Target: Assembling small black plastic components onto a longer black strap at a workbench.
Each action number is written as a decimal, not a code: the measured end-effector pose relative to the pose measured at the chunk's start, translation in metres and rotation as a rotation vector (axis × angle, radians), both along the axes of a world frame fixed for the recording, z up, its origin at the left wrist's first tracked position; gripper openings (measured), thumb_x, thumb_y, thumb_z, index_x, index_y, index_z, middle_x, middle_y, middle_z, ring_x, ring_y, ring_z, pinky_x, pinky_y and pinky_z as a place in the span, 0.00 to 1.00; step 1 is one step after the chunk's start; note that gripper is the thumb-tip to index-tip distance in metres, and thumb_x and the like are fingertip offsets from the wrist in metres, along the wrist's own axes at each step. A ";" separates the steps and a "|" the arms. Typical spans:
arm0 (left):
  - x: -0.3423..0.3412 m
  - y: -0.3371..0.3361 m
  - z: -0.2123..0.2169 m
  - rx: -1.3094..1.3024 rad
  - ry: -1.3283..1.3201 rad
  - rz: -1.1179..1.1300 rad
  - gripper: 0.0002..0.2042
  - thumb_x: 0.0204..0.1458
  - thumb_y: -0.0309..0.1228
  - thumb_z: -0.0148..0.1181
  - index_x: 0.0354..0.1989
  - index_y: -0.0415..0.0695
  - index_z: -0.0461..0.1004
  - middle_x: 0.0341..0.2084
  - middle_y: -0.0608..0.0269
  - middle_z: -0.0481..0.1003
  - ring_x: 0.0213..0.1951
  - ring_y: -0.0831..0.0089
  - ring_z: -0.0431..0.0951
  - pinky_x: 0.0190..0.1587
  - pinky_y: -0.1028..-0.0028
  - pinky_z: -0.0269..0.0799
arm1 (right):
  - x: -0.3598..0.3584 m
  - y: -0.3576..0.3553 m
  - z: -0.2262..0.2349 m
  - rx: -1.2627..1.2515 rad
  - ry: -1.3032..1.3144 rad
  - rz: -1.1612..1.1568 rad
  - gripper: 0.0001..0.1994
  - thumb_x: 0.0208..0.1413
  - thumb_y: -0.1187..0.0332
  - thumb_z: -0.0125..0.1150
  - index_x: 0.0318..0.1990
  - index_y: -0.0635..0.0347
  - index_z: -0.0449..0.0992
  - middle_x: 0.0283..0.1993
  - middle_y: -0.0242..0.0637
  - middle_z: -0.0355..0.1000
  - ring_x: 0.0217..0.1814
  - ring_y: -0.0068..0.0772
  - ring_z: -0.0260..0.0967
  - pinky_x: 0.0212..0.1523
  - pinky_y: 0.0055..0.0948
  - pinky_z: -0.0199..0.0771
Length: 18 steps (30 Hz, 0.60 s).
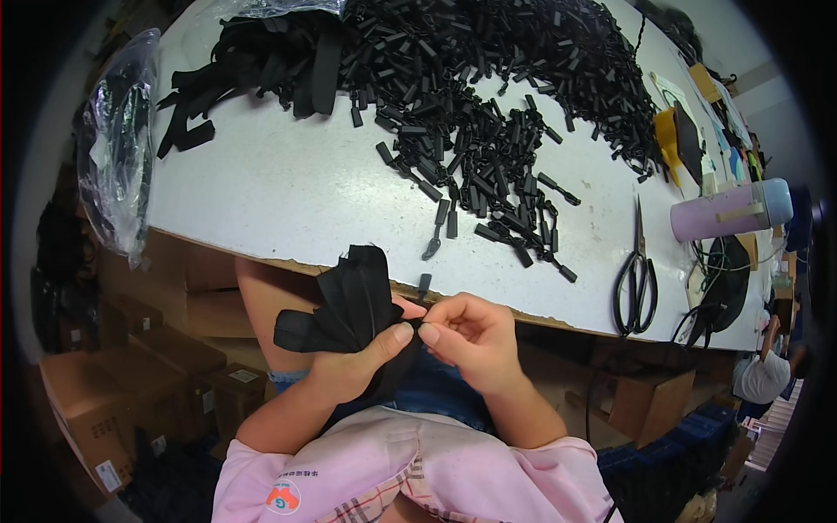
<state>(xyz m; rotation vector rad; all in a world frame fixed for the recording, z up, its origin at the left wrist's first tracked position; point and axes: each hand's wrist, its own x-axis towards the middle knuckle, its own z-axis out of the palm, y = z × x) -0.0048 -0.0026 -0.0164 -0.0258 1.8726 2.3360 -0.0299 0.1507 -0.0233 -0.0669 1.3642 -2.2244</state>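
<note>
A fanned bundle of black zipper tapes is gripped in my left hand, just off the table's near edge. My right hand meets it, thumb and forefinger pinched together at the ends of the tapes. Between the fingertips a zipper pull with a black tab sticks up; its slider is mostly hidden by the fingers. A single loose zipper pull lies on the white table beyond my hands. Past it spreads a large heap of black zipper pulls.
More black tapes are piled at the far left, near a clear plastic bag hanging over the edge. Black scissors and a purple bottle with a blue lid are on the right. Cardboard boxes stand below left. Another person is at far right.
</note>
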 end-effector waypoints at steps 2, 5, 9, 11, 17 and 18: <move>-0.001 0.003 0.001 0.001 -0.001 0.013 0.08 0.47 0.25 0.50 0.35 0.38 0.67 0.32 0.63 0.67 0.36 0.79 0.66 0.40 0.79 0.62 | 0.010 -0.009 -0.004 0.117 0.171 -0.117 0.02 0.46 0.77 0.53 0.28 0.67 0.68 0.24 0.28 0.64 0.22 0.11 0.57 0.22 0.10 0.57; 0.001 0.004 0.001 -0.046 0.038 0.044 0.08 0.47 0.25 0.50 0.37 0.38 0.66 0.32 0.63 0.67 0.37 0.79 0.66 0.40 0.79 0.62 | 0.012 -0.010 -0.014 0.302 0.484 -0.219 0.04 0.47 0.76 0.52 0.29 0.68 0.67 0.24 0.29 0.63 0.20 0.12 0.56 0.19 0.12 0.55; -0.002 0.000 0.008 -0.124 0.090 -0.030 0.08 0.47 0.25 0.49 0.37 0.39 0.67 0.33 0.62 0.67 0.38 0.78 0.66 0.41 0.79 0.61 | 0.010 -0.005 -0.013 0.257 0.427 -0.079 0.04 0.48 0.75 0.52 0.29 0.67 0.67 0.23 0.29 0.62 0.21 0.12 0.54 0.20 0.12 0.55; -0.001 -0.001 0.010 -0.163 0.080 -0.061 0.09 0.47 0.26 0.49 0.37 0.39 0.67 0.32 0.62 0.67 0.37 0.78 0.66 0.41 0.79 0.62 | 0.011 -0.004 -0.012 0.174 0.309 -0.055 0.04 0.48 0.74 0.52 0.29 0.67 0.67 0.23 0.29 0.62 0.22 0.12 0.54 0.20 0.13 0.55; -0.001 -0.003 0.007 -0.168 0.080 -0.064 0.08 0.48 0.27 0.50 0.36 0.40 0.68 0.28 0.65 0.68 0.32 0.79 0.67 0.36 0.80 0.63 | 0.012 -0.004 -0.017 0.168 0.298 -0.078 0.04 0.47 0.74 0.53 0.30 0.65 0.68 0.24 0.29 0.62 0.21 0.13 0.53 0.20 0.13 0.54; -0.002 -0.003 0.008 -0.081 0.020 -0.055 0.07 0.48 0.27 0.51 0.35 0.40 0.69 0.27 0.65 0.68 0.30 0.80 0.67 0.35 0.81 0.64 | 0.007 -0.005 -0.019 0.287 0.612 -0.155 0.05 0.46 0.75 0.54 0.30 0.65 0.68 0.24 0.30 0.62 0.20 0.13 0.53 0.19 0.14 0.53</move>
